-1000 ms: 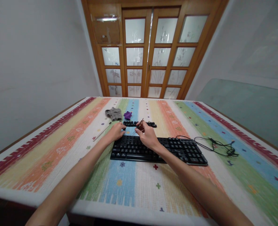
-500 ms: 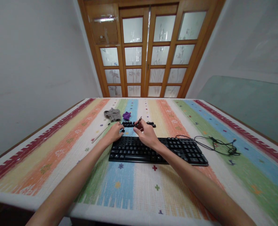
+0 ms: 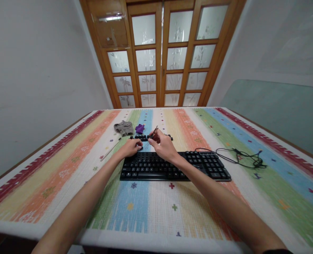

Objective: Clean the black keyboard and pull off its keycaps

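Observation:
Behind the keyboard's left half, my left hand (image 3: 131, 147) pinches a small black keycap (image 3: 141, 147) between thumb and fingers. My right hand (image 3: 164, 145) is closed round a slim dark wire keycap puller (image 3: 154, 132), whose thin wires point down and left toward the left hand. The black keyboard (image 3: 152, 175) lies flat under my right wrist, and its top rows look bare of caps on the left side. Beyond both hands sits a row of loose black keycaps (image 3: 136, 138), partly hidden by my right hand.
A grey cloth (image 3: 124, 128) and a purple cloth (image 3: 140, 129) lie past the keycaps. To the left is a thin stick (image 3: 111, 149) with a dark tip. The coiled cable (image 3: 248, 159) spreads to the right on the striped tablecloth (image 3: 74, 169).
The view has shifted slightly, moving the whole scene a little left and up. My left thumb and fingers have closed in more on the keycap, while the right hand keeps its hold on the puller.

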### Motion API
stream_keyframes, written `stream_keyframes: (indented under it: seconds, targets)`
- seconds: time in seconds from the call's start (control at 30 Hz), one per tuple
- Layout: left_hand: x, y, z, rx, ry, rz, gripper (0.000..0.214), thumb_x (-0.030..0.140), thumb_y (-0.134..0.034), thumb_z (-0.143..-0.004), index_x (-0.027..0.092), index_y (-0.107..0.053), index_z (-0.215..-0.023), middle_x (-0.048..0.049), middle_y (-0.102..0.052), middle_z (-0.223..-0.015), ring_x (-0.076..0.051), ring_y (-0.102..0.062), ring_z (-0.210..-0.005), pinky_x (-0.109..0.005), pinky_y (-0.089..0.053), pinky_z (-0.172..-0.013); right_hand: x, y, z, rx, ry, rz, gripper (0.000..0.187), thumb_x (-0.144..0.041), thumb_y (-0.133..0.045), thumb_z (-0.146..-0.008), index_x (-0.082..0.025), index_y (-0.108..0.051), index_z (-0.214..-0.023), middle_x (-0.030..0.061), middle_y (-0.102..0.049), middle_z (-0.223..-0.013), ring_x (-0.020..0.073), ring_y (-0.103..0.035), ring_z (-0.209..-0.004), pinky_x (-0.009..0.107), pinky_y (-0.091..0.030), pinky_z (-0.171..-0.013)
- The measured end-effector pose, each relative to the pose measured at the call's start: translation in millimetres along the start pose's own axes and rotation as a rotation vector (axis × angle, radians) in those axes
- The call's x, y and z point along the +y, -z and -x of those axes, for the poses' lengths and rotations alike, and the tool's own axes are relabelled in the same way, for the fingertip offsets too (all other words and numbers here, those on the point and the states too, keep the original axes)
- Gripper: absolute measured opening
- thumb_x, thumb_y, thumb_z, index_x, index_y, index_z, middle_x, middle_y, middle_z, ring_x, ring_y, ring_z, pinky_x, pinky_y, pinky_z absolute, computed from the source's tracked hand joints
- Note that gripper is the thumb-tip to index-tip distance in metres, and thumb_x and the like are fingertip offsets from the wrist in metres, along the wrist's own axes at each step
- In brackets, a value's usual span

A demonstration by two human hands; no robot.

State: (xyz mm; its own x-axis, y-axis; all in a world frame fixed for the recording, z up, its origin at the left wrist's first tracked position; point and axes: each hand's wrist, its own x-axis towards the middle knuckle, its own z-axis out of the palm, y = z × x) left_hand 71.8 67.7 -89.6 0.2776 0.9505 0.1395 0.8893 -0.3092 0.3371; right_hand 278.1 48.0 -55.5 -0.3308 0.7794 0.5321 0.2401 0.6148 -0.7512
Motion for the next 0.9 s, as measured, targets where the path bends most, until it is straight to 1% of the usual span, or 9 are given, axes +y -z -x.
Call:
stream_keyframes:
  seconds: [0.1,0.27,0.47,0.57,0.67,0.8,0.9]
  targets:
    - [-0.9,-1.5,-3.2,-0.026,-0.031,-0.020,0.014,0.018,-0.057,-0.081,0.021,-0.070,-0.087,-0.0013,-0.073,-0.085,-0.016,-0.066,-0.078,-0.025,-0.048,-0.075,0.1,0.9,-0.5,0.008,-0.003,-0.006,0.013,-0.023,-0.058,-0.084,-0.019,-0.058,-0.096,0.0021,-0.066,-0.075,0.0163,-0.061,-0.069,0.029,-0.047,-0.065]
    - [0.0,-5.1,-7.6,0.018,-0.049,-0.140,0.018,0.015,-0.055,-0.082,0.020,-0.073,-0.082,-0.0059,-0.071,-0.088,-0.019,-0.066,-0.087,-0.027,-0.048,-0.082,1.7,0.5,-0.7,0.003,-0.003,0.001,0.013,-0.022,-0.057,-0.084,-0.019,-0.058,-0.097,0.0028,-0.067,-0.077,0.0167,-0.062,-0.071,0.029,-0.048,-0.067]
    - [-3.4,-8.1,-5.4,0.093,-0.072,-0.136,0.026,0.011,-0.047,-0.086,0.019,-0.070,-0.096,-0.0069,-0.071,-0.094,-0.019,-0.065,-0.091,-0.028,-0.048,-0.085,0.6,1.6,-1.1,0.000,-0.023,-0.004,0.013,-0.023,-0.058,-0.084,-0.018,-0.058,-0.096,0.0032,-0.067,-0.077,0.0170,-0.063,-0.071,0.029,-0.048,-0.067]
    - [-6.3,-7.5,-2.8,0.105,-0.119,-0.141,0.029,0.009,-0.045,-0.086,0.019,-0.072,-0.094,-0.0071,-0.070,-0.093,-0.018,-0.065,-0.089,-0.027,-0.048,-0.085,0.5,2.0,-1.3,0.001,-0.025,-0.002,0.013,-0.023,-0.058,-0.084,-0.019,-0.058,-0.096,0.0029,-0.067,-0.077,0.0169,-0.063,-0.071,0.029,-0.048,-0.067]
    - [-8.3,-6.3,-0.9,0.103,-0.140,-0.143,0.031,0.009,-0.048,-0.081,0.020,-0.074,-0.093,-0.0060,-0.069,-0.090,-0.017,-0.064,-0.085,-0.026,-0.048,-0.083,1.3,2.1,-1.3,0.001,-0.020,0.002,0.013,-0.024,-0.058,-0.084,-0.019,-0.057,-0.096,0.0029,-0.067,-0.077,0.0170,-0.063,-0.071,0.029,-0.048,-0.067]
    - [-7.6,-5.3,0.6,0.069,-0.134,-0.148,0.029,0.017,-0.053,-0.079,0.021,-0.076,-0.096,-0.0042,-0.065,-0.078,-0.016,-0.060,-0.073,-0.026,-0.048,-0.076,1.8,2.3,-1.4,0.000,-0.011,0.002,0.013,-0.023,-0.058,-0.084,-0.019,-0.057,-0.096,0.0027,-0.066,-0.076,0.0168,-0.062,-0.071,0.029,-0.048,-0.067]
    - [-4.2,-5.4,0.4,0.060,-0.138,-0.129,0.029,0.020,-0.054,-0.077,0.022,-0.076,-0.096,-0.0031,-0.065,-0.077,-0.015,-0.058,-0.070,-0.026,-0.047,-0.074,1.3,2.9,-1.7,0.002,-0.012,-0.001,0.013,-0.024,-0.058,-0.084,-0.019,-0.057,-0.097,0.0022,-0.066,-0.075,0.0165,-0.062,-0.070,0.029,-0.048,-0.067]
